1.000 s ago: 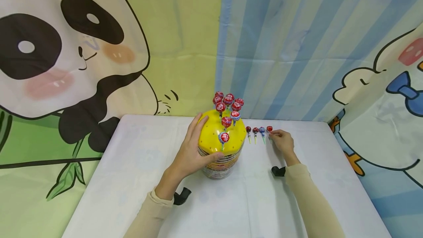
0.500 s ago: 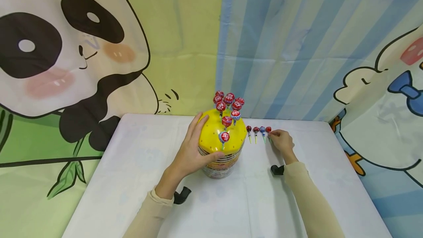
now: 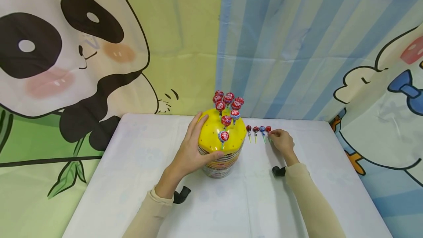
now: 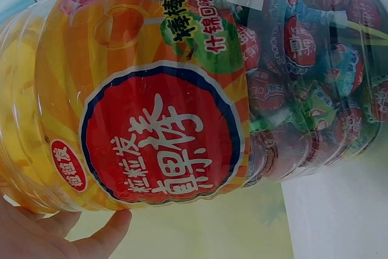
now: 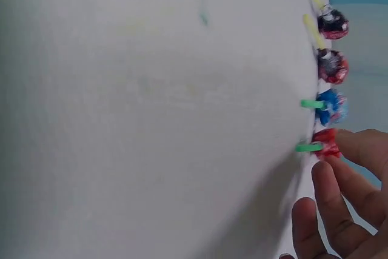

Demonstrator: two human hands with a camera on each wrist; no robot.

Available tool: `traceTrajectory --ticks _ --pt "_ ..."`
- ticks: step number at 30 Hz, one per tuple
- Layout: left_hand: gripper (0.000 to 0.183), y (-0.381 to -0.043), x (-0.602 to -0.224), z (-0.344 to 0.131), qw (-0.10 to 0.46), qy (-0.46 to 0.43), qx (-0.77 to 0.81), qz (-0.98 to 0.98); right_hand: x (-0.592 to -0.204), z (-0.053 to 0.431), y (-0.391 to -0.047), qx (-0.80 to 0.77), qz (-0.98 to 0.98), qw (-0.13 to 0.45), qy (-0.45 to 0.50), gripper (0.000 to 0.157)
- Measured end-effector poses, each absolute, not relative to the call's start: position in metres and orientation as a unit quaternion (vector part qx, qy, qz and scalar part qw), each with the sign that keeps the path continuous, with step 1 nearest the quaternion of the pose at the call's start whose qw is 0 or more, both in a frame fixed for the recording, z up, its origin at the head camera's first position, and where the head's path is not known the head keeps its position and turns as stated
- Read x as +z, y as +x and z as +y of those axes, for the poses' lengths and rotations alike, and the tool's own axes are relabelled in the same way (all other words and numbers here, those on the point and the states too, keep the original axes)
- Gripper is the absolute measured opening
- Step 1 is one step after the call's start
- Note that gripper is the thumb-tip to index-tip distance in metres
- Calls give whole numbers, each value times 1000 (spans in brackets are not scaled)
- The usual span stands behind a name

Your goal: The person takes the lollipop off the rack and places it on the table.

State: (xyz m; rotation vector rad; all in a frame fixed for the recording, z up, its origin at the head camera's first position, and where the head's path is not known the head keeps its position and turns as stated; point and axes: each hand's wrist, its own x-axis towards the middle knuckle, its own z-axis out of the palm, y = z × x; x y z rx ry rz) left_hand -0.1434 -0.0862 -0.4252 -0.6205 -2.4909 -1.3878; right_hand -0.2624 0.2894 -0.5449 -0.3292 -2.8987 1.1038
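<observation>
My left hand [image 3: 188, 154] grips a clear plastic jar [image 3: 218, 173] by its yellow lid [image 3: 209, 135], fingers along the far left side and thumb across the front. Red-wrapped lollipops [image 3: 226, 121] stand upright out of small holes in the lid. In the left wrist view the jar's orange label [image 4: 163, 131] shows, with many wrapped lollipops [image 4: 297, 40] inside below it. My right hand [image 3: 281, 142] pinches the head of a red lollipop [image 5: 325, 144] with a green stick, between thumb and index finger, at the right end of a short row on the table.
To the left in that row lie a blue lollipop [image 3: 262, 129] and two dark red ones with yellow sticks, the nearer being this lollipop [image 3: 256, 129]. They lie near the back edge of the white table [image 3: 317, 157]. A printed cloth [image 3: 185, 47] hangs behind it.
My right hand has shifted slightly left with the red lollipop, which now lies closer to the blue one. The left hand and jar have stayed in place.
</observation>
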Motion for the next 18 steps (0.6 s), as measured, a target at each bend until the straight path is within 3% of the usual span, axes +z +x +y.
traceTrajectory --ticks 5,11,18 --pt "105 -143 -425 -87 114 -213 -474 -847 -523 276 -249 403 -911 77 -40 31" --pt "105 -143 -425 -88 118 -214 -474 -846 -469 240 -219 467 -870 150 59 27" --pt "105 -144 -426 -87 117 -213 -473 -847 -415 200 -177 519 -822 178 149 20"
